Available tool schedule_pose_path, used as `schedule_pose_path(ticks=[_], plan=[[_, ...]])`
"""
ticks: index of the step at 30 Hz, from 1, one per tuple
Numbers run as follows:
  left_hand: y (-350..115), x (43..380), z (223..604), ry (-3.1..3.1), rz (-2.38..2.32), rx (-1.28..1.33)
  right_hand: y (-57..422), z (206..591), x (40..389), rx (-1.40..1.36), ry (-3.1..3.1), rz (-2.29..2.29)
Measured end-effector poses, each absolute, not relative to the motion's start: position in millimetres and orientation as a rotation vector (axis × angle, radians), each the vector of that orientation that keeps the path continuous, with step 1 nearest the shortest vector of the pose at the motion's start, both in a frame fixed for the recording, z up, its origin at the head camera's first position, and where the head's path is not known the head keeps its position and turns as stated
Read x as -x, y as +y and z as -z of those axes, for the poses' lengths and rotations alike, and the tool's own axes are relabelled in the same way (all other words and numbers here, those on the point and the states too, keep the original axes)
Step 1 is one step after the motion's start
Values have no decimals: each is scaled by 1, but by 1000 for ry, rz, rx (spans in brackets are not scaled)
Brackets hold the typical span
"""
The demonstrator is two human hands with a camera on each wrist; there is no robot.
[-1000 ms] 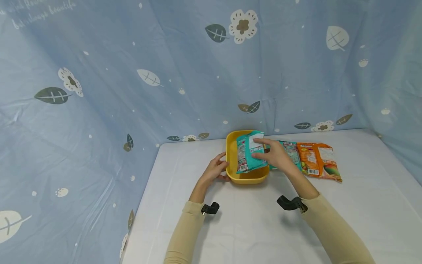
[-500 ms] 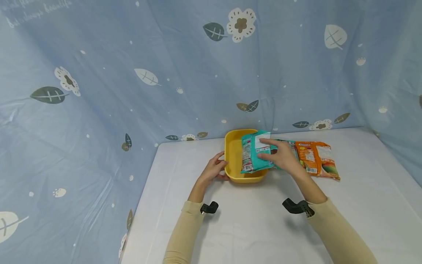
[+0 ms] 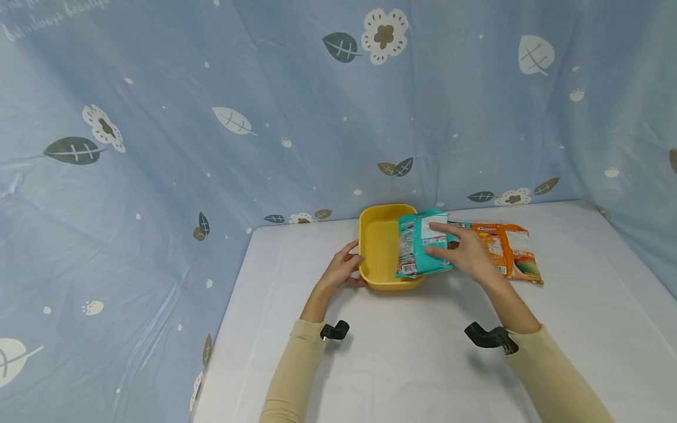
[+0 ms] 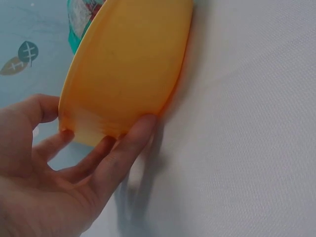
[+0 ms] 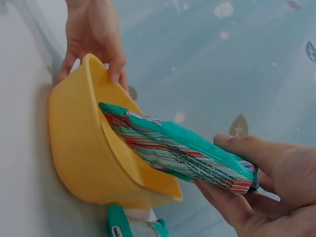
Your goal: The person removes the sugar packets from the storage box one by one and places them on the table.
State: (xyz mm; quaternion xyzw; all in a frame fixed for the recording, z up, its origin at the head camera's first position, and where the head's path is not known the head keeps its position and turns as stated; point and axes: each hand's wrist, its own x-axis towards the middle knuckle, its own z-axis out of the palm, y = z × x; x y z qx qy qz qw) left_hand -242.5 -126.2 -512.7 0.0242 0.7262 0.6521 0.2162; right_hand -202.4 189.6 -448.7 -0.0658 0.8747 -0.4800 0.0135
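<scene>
A yellow plastic basin (image 3: 379, 247) stands at the back of the table. My left hand (image 3: 340, 268) holds its left end; in the right wrist view a finger of that left hand (image 5: 96, 37) hooks over the rim. With my right hand (image 3: 465, 249) I pinch a teal snack packet (image 3: 409, 244) between thumb and fingers. The packet (image 5: 173, 148) is tilted over the basin's right rim, part of it above the opening. Another teal packet (image 5: 136, 224) lies beside the basin, mostly hidden in the head view by the held packet and my right hand.
An orange snack packet (image 3: 510, 249) with a fruit picture lies flat to the right of the teal one. The white table (image 3: 402, 352) ends at a blue patterned curtain (image 3: 317, 117) behind and on the left.
My right hand has moved right with the teal packet, from above the middle of the basin to its right rim. The left hand has stayed on the basin.
</scene>
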Motion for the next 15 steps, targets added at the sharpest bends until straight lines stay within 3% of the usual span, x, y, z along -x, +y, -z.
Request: schedule_pose_path(ticks=[15], plan=[[-126,238,500,1982,-1804,-88,210,453,182,93,2692,1507]])
